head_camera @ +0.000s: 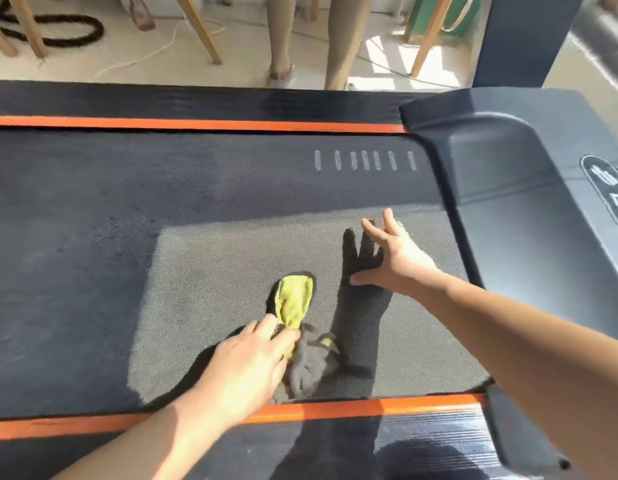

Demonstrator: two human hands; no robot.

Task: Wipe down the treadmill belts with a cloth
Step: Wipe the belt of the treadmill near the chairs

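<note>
While the left hand (245,368) grips a grey and yellow-green cloth (300,334) on the near edge of the treadmill belt (196,202), the right hand (394,254) rests beside it, fingers spread open.

Loads of open belt (93,237) off to my left. Right side's walled off by the raised motor cover (508,202); orange rails (196,124) edge it, cloth (295,301) bunched by the near one.

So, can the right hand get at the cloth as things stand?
Probably yes. The right hand is open over the belt, right of the cloth, with bare belt between. The left hand grips the cloth's near part; its yellow end lies free.
</note>
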